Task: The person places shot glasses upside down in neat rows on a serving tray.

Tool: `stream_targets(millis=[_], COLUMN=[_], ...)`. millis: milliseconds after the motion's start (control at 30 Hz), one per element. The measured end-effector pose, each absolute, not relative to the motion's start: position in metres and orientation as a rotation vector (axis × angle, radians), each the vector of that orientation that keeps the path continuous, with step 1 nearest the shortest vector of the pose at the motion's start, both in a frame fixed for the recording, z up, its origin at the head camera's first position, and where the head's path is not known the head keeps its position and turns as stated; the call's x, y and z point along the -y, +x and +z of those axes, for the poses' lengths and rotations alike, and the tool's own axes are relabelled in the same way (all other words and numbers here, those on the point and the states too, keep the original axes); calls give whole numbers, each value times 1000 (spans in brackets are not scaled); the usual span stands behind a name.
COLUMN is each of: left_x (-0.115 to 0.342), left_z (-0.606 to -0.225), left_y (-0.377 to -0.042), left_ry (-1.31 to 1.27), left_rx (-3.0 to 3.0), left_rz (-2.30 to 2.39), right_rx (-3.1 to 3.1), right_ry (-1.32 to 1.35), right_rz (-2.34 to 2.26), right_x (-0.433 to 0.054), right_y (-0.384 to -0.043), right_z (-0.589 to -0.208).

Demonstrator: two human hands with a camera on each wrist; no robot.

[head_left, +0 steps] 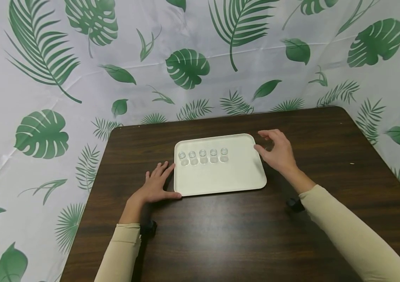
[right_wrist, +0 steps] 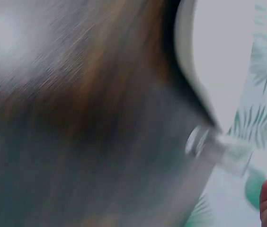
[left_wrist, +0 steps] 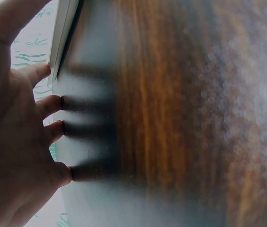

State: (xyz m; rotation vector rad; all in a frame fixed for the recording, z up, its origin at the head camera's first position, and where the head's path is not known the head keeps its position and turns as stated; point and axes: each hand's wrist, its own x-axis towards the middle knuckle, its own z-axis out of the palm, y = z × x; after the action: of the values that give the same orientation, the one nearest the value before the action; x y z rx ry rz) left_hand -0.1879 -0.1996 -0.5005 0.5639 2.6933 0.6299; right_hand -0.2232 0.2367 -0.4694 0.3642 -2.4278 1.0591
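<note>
On a white tray [head_left: 217, 178], several small clear glass jars [head_left: 203, 156] stand in a row toward the back left. My left hand [head_left: 154, 188] lies spread at the tray's left end, its thumb at the front left corner; in the left wrist view the fingertips [left_wrist: 53, 101] rest on the table. Past the tray's right end, my right hand [head_left: 279, 150] is raised with thumb and index curved toward each other. A similar glass jar [right_wrist: 221, 151] appears upright by the tray corner in the right wrist view; the fingers gripping its top are out of frame.
A dark wood-grain table [head_left: 217, 235] carries the tray near its back part. Behind and beside it hangs a white cloth [head_left: 192, 35] with green leaf prints. Dark bands with small devices [head_left: 295, 204] sit at both wrists.
</note>
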Motion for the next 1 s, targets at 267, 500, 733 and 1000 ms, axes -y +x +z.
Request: stream_targets(millis=[267,500,733,1000], left_x=[200,200,200,200], left_z=[-501,-501,-502,-503], left_y=[-188,-187,-188,-189], left_ry=[574,576,580,581], left_rx=[-2694,-2692,-2693,-2694], left_rz=[635,643,622,639], right_rx=[2516,2658,2793,2817], right_ry=[138,111,155,160], right_rz=[1129,1170,1171,1144], right_x=[-277,-292,-299,-296], right_y=[-211,-202,-203,-209], right_z=[-478,-489,-506,-514])
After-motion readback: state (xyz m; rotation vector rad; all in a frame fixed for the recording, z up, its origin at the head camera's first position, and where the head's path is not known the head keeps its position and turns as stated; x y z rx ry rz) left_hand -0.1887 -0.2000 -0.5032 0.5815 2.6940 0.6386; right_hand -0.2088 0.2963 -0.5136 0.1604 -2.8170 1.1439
